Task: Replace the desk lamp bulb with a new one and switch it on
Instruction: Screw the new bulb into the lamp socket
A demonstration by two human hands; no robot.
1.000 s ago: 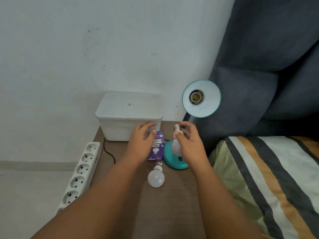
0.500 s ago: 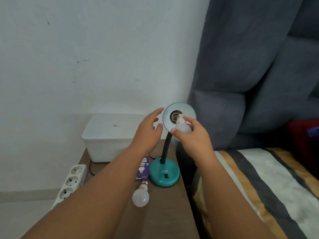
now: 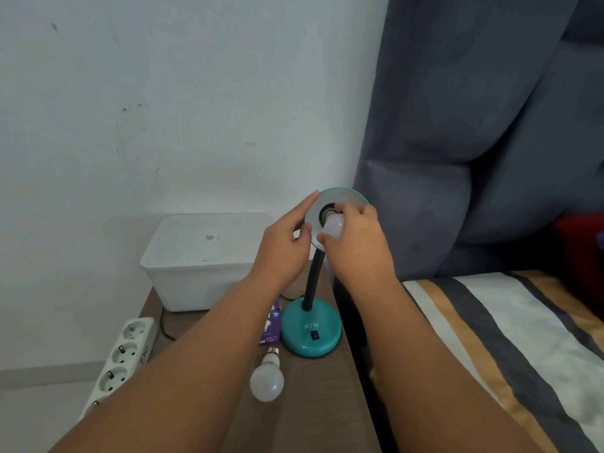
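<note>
New bulb [image 3: 334, 226]: at the lamp shade's [image 3: 354, 199] socket, fingers wrapped round it.
Right hand [image 3: 354, 243]: gripping the bulb.
Left hand [image 3: 285, 244]: pinching the shade's rim.

A bedroom in a home. A bed [image 3: 510, 338] with a striped cover in white, grey and mustard stands against a padded grey headboard [image 3: 474, 142]. Just beside it a narrow wooden bedside surface [image 3: 313, 403] carries a teal desk lamp [image 3: 310, 331], with a white power strip [image 3: 121, 354] alongside and a plain painted wall [image 3: 163, 93] behind.
</note>
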